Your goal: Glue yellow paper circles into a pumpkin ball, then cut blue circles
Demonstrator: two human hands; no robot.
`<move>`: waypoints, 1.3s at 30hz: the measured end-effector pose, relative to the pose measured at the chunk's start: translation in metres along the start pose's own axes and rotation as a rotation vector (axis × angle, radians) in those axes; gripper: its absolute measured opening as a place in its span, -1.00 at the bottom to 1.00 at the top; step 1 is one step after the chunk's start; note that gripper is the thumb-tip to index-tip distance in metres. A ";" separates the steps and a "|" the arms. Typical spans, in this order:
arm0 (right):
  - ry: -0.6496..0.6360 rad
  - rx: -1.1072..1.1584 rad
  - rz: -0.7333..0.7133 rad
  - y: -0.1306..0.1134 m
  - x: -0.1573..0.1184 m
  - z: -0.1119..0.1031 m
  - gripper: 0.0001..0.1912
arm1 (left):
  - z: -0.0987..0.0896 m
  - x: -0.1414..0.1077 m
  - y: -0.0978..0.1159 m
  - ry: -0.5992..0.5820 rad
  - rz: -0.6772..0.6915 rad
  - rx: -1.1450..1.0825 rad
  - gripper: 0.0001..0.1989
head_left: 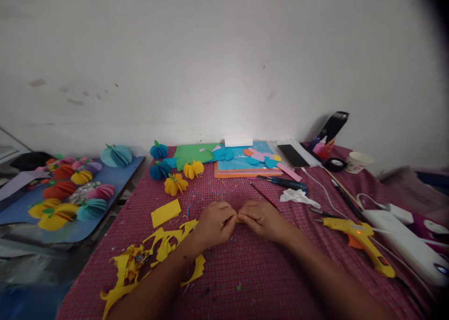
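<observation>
My left hand (215, 222) and my right hand (264, 219) meet over the middle of the table, fingertips pinched close together. Between them shows a sliver of yellow paper (239, 219); the fingers hide most of it, so its shape cannot be made out. Cut yellow paper scraps (163, 245) lie under and beside my left forearm. Just beyond them is a yellow paper rectangle (166, 213). Two yellow paper pumpkins (176, 184) with green tops sit farther back, beside two blue paper pumpkins (160, 169).
On the right lie a yellow glue gun (358, 236), a white power strip (403, 245), a crumpled tissue (299, 197) and a blue-handled screwdriver (286, 183). Coloured paper sheets (245, 170) and a phone (293, 156) are at the back. A blue side table (129, 175) bears several paper pumpkins.
</observation>
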State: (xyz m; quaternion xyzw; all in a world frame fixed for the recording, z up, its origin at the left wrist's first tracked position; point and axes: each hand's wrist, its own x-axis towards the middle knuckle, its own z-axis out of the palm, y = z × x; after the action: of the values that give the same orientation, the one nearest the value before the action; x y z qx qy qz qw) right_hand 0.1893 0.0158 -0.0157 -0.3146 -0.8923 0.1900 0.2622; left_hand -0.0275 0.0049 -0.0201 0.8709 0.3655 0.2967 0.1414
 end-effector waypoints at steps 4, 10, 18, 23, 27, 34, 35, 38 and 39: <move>-0.015 -0.011 -0.009 -0.002 0.000 -0.003 -0.68 | -0.004 0.002 0.003 -0.008 0.027 -0.025 -0.76; 0.024 -0.009 -0.006 0.003 0.001 -0.011 -0.70 | -0.007 0.003 -0.003 0.025 -0.001 -0.101 -0.76; 0.246 0.027 0.163 0.017 -0.007 -0.030 -0.76 | -0.015 0.004 -0.022 0.125 -0.059 -0.056 -0.76; 0.258 0.062 0.080 0.001 -0.004 -0.021 -0.80 | -0.011 0.002 -0.017 0.098 0.014 0.021 -0.78; 0.204 0.050 0.033 -0.007 0.000 -0.006 -0.89 | -0.009 0.001 -0.012 0.084 0.079 0.080 -0.80; 0.228 0.106 0.042 -0.006 0.000 0.001 -0.88 | -0.007 0.000 -0.012 0.097 0.069 0.068 -0.84; 0.235 0.107 0.038 -0.005 0.000 0.001 -0.87 | -0.006 0.000 -0.012 0.112 0.063 0.060 -0.85; 0.259 0.085 0.035 -0.004 0.000 -0.001 -0.86 | -0.006 0.000 -0.014 0.164 0.050 0.044 -0.86; 0.266 0.080 0.034 -0.003 0.000 -0.002 -0.86 | -0.006 0.000 -0.014 0.178 0.052 0.043 -0.86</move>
State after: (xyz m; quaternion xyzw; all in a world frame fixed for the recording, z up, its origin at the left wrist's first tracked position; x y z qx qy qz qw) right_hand 0.1884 0.0141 -0.0128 -0.3414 -0.8359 0.1863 0.3873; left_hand -0.0388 0.0149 -0.0222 0.8532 0.3600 0.3685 0.0820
